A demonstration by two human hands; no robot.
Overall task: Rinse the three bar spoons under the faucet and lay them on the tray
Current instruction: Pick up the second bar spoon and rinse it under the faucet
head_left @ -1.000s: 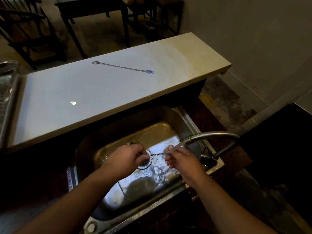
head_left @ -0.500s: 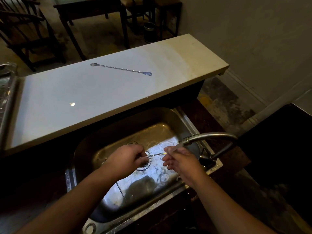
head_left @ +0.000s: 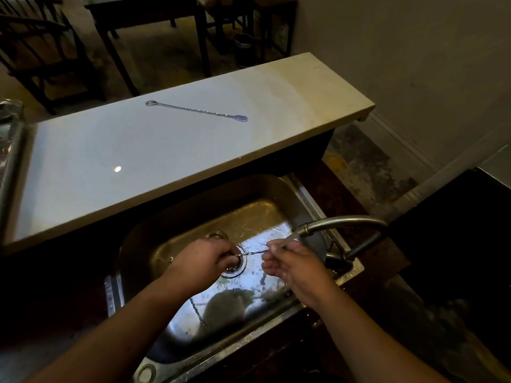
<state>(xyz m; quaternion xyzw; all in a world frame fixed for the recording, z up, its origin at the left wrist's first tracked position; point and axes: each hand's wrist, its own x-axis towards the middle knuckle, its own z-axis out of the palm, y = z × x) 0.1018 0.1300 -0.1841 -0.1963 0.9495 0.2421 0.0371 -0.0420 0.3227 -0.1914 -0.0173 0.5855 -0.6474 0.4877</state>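
Steel sink lies nearest, and over its drain both hands pinch one twisted bar spoon: the left hand closed on one end, the right hand on the other, under the faucet. Since a second ago the hands have barely shifted, so rinsing goes on. Farther off, another spoon waits on the counter, likely next. At the far left edge sits the tray; a third spoon is not visible.

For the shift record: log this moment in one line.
step: rinsing | bar spoon held by left hand and right hand under faucet | second spoon on counter
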